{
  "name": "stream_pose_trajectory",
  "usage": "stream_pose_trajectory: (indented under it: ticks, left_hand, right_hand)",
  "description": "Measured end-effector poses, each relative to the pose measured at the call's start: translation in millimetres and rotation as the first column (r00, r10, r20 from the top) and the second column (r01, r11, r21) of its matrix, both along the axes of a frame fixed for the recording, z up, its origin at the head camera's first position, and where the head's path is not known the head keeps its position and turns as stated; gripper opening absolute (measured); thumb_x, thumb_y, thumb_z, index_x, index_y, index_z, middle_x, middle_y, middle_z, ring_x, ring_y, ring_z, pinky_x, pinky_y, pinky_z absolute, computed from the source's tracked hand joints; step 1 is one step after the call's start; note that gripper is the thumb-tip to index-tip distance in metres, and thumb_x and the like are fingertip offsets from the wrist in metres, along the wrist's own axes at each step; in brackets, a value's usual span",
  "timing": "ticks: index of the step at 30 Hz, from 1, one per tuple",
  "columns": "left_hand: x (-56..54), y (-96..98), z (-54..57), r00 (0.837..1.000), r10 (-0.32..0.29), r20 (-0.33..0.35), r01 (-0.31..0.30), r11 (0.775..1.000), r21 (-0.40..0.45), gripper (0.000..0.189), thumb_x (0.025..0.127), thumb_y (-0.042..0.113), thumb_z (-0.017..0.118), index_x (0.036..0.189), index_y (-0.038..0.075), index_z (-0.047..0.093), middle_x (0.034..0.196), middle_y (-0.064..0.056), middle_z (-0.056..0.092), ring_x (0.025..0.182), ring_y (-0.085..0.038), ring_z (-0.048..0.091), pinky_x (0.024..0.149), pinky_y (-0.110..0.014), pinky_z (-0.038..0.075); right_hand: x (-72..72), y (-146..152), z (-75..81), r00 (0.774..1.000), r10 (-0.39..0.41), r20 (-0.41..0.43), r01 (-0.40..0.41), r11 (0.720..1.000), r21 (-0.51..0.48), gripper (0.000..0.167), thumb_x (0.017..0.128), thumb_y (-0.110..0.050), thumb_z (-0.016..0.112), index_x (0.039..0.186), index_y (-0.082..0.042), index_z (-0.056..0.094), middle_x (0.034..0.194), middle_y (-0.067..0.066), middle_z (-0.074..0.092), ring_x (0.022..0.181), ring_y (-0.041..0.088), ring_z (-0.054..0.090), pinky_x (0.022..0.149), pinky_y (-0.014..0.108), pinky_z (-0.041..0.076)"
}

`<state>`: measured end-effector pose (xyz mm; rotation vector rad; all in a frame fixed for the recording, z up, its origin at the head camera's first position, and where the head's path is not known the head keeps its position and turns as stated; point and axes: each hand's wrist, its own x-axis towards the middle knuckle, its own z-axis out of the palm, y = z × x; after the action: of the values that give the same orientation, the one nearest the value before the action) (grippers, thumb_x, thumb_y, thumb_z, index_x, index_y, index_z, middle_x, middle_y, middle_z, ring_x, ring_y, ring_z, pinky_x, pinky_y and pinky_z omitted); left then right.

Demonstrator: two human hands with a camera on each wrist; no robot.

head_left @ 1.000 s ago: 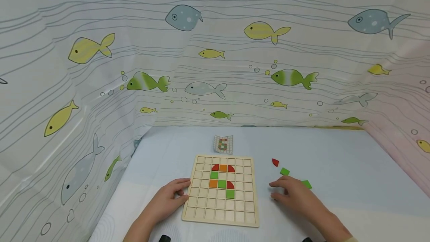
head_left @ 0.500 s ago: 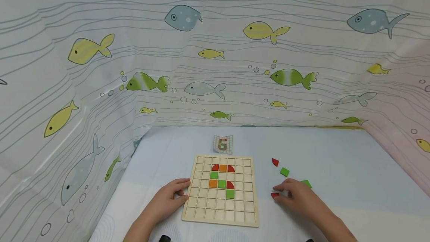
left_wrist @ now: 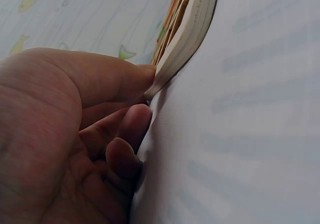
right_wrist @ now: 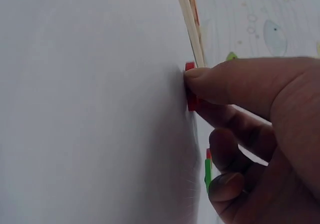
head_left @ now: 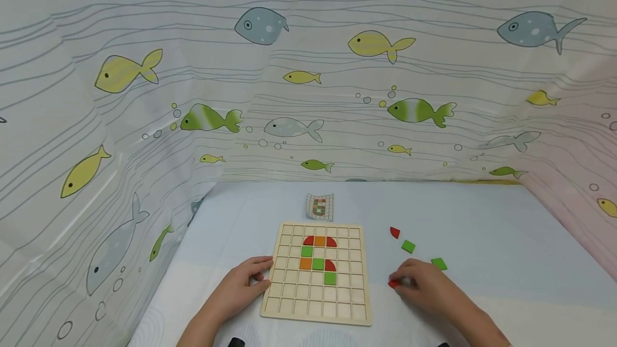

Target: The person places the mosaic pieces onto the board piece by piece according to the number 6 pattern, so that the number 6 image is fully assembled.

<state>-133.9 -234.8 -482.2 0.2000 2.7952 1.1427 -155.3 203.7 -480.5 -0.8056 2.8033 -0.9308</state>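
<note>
A light wooden grid board (head_left: 289, 304) lies flat on the table, with several red, orange and green tiles set in its upper middle cells. My left hand (head_left: 243, 283) rests at its left edge. In the left wrist view the thumb (left_wrist: 142, 76) meets the board's rim (left_wrist: 187, 39), the other fingers loosely bent below. Right of the board, my right hand (head_left: 424, 283) pinches a red tile (head_left: 393, 284) between thumb and fingers, low at the tabletop. The right wrist view shows the red tile (right_wrist: 190, 101) edge-on under the thumb; its outline is mostly covered.
A red quarter-circle tile (head_left: 394, 232) and two green tiles, a nearer square (head_left: 408, 246) and another (head_left: 439, 264), lie beyond the right hand. A small patterned card (head_left: 320, 207) lies behind the board. Fish-printed curtains (head_left: 308, 95) enclose the table.
My right hand has come down slightly and closed its fingertips on a red tile, uncovering more of the green tile behind it. The left hand and board have stayed put.
</note>
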Motion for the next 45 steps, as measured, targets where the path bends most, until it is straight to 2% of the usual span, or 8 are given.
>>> stream_pose_trajectory:
  ticks: [4,6,10,13,15,23,30,45]
  left_hand:
    - [-0.1,-0.1,-0.3,1.0,0.001,-0.002,-0.001,1.0,0.0,0.047,0.09,0.027,0.074,0.133,0.011,0.065,0.136,0.009,0.056,0.087,-0.006,0.053,0.073,-0.026,0.042]
    - [-0.2,0.0,-0.4,1.0,0.002,-0.003,-0.002,1.0,0.0,0.047,0.09,0.027,0.074,0.133,0.011,0.065,0.136,0.009,0.055,0.087,-0.006,0.053,0.073,-0.026,0.042]
    - [-0.2,-0.1,-0.5,1.0,0.004,-0.003,-0.004,1.0,0.002,0.047,0.09,0.027,0.074,0.133,0.011,0.065,0.136,0.009,0.055,0.088,-0.006,0.053,0.073,-0.026,0.042]
    - [-0.2,0.1,-0.4,1.0,0.006,-0.001,-0.006,1.0,0.005,0.047,0.09,0.026,0.074,0.133,0.011,0.065,0.136,0.009,0.055,0.088,-0.007,0.053,0.073,-0.025,0.042]
    - [-0.2,0.1,-0.5,1.0,0.007,0.002,-0.007,1.0,0.008,0.047,0.089,0.026,0.074,0.132,0.011,0.065,0.136,0.008,0.055,0.087,-0.007,0.053,0.072,-0.025,0.042]
    - [-0.3,0.4,-0.3,1.0,0.014,0.003,-0.014,1.0,0.004,0.046,0.089,0.026,0.074,0.132,0.011,0.065,0.135,0.008,0.056,0.086,-0.007,0.053,0.071,-0.025,0.042]
    - [-0.5,-0.5,-0.6,1.0,0.003,0.001,-0.003,1.0,0.011,0.046,0.09,0.026,0.074,0.132,0.011,0.065,0.136,0.008,0.056,0.087,-0.007,0.054,0.071,-0.025,0.043]
    - [-0.6,0.0,-1.0,1.0,0.007,-0.004,-0.007,1.0,0.002,0.046,0.089,0.026,0.074,0.132,0.011,0.065,0.135,0.008,0.056,0.086,-0.007,0.053,0.072,-0.025,0.042]
  right_hand:
    - [0.1,-0.1,1.1,0.999,0.039,0.034,-0.039,0.999,-0.01,0.023,0.086,-0.006,0.074,0.102,-0.022,0.078,0.097,-0.02,0.063,0.091,0.002,0.058,0.076,0.026,0.051]
    - [0.9,-0.1,2.0,0.998,0.023,0.053,-0.023,1.0,0.001,0.025,0.085,-0.006,0.074,0.106,-0.02,0.077,0.098,-0.02,0.063,0.088,0.003,0.057,0.074,0.025,0.05]
    - [1.7,-1.0,3.0,0.995,-0.053,0.081,0.049,0.998,0.05,0.028,0.083,-0.02,0.08,0.11,-0.019,0.076,0.096,-0.019,0.061,0.081,0.003,0.051,0.069,0.023,0.047]
    - [0.8,-2.1,1.8,0.993,-0.092,0.079,0.085,0.993,0.088,0.029,0.08,-0.034,0.083,0.105,-0.022,0.076,0.092,-0.02,0.059,0.081,0.001,0.051,0.07,0.024,0.047]
    - [0.4,-2.9,0.5,0.994,-0.089,0.063,0.083,0.992,0.091,0.025,0.079,-0.037,0.083,0.1,-0.025,0.076,0.09,-0.021,0.058,0.082,0.001,0.052,0.072,0.024,0.048]
    - [4.4,-4.5,-0.1,1.0,-0.01,-0.026,0.012,0.999,0.049,0.014,0.083,-0.023,0.08,0.096,-0.026,0.076,0.089,-0.021,0.056,0.082,0.001,0.053,0.074,0.024,0.048]
    - [3.4,-2.6,-0.2,0.999,-0.038,-0.017,0.039,0.993,0.108,0.02,0.081,-0.026,0.081,0.1,-0.026,0.075,0.089,-0.022,0.055,0.081,0.0,0.05,0.073,0.025,0.048]
    - [2.3,-3.5,-3.3,1.0,-0.012,-0.028,0.015,0.995,0.097,0.011,0.084,-0.027,0.079,0.091,-0.032,0.072,0.085,-0.024,0.054,0.078,-0.001,0.051,0.07,0.024,0.047]
